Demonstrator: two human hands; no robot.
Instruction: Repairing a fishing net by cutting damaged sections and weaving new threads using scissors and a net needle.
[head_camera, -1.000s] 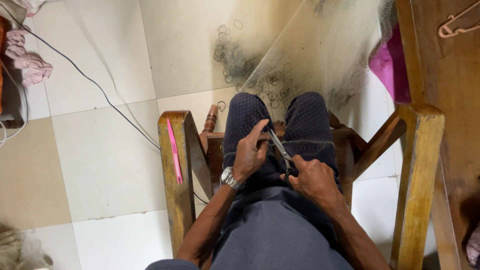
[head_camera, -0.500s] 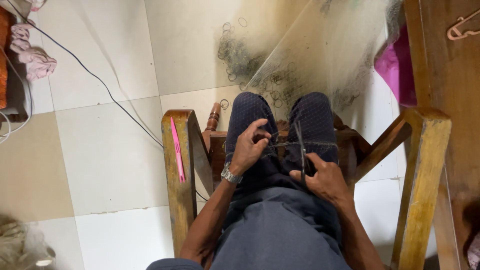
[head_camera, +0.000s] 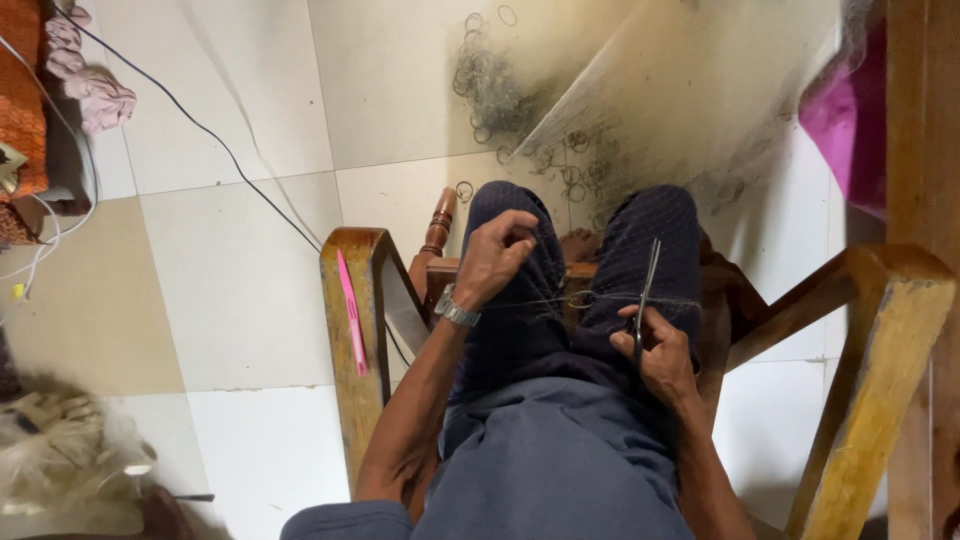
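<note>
I sit on a wooden chair with my knees in dark trousers below me. My left hand (head_camera: 497, 256) is closed over my left knee, pinching thin fishing line (head_camera: 560, 301) that runs across my lap. A small metal ring (head_camera: 580, 299) hangs on that line between my knees. My right hand (head_camera: 657, 355) rests on my right thigh and grips a pair of scissors (head_camera: 645, 295), blades pointing up and away from me. A fine net (head_camera: 640, 110) stretches from my knees over the floor ahead.
The chair's wooden armrests (head_camera: 352, 300) flank my legs, the left one bearing a pink strip (head_camera: 350, 310). Several loose rings (head_camera: 490, 85) lie on the tiled floor ahead. A black cable (head_camera: 200, 130) crosses the tiles. Pink fabric (head_camera: 840, 120) sits at the right.
My hands have drawn apart. The left one rose toward my knee with the line, and the right one turned the scissors upright over my right thigh.
</note>
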